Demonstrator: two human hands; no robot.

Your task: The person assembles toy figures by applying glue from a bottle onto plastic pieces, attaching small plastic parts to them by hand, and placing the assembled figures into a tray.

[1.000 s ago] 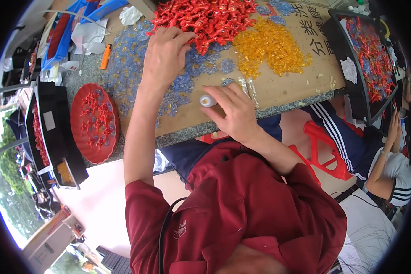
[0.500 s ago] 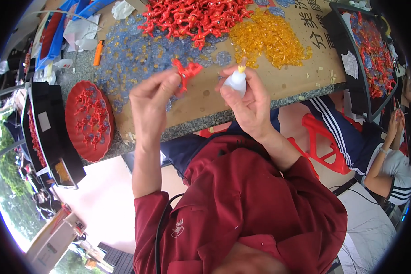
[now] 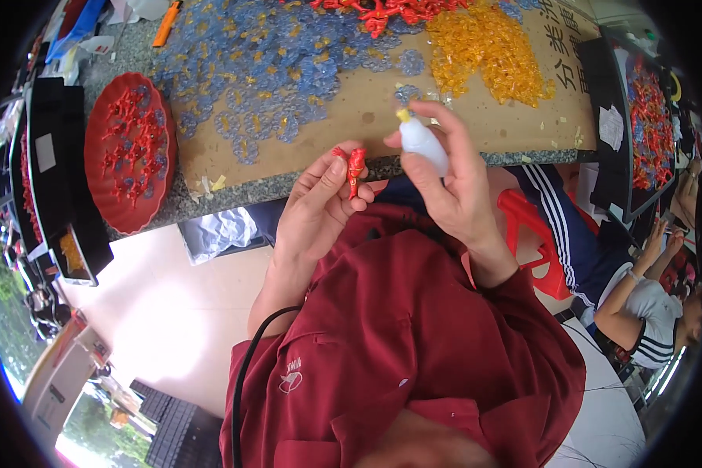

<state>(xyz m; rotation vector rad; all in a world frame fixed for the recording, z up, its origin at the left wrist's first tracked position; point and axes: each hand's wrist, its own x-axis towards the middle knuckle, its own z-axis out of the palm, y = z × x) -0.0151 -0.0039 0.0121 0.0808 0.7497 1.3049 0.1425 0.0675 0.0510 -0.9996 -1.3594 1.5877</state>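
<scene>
Holding position, item by item, as seen from the head view.

Left hand [image 3: 320,207]: raised off the bench, near the chest, fingers pinched shut on a small red plastic piece [image 3: 355,168]. The piece stands roughly upright, its long axis running near to far, with its top end clear of the fingertips.

Right hand [image 3: 452,183]: wrapped around a small white squeeze bottle [image 3: 423,144] with a yellow tip. The bottle is tilted, its nozzle pointing far and to the left, its body running back down into the palm.

Key relation: the red piece lies just to the left of the bottle, the two near each other but not touching as far as can be told. The yellow tip sits slightly farther and higher than the top of the piece. The left hand is the one on the piece; the right hand is beside it with the bottle only.

Surroundings: a cardboard sheet [image 3: 351,117] on the bench beyond the hands, carrying a spread of blue pieces [image 3: 265,62], a heap of yellow pieces [image 3: 487,51] to the far right, and red pieces at the far edge. A red plate [image 3: 101,168] with more red pieces lies far left. Another person's arm [image 3: 636,300] shows at the right, well apart.
</scene>
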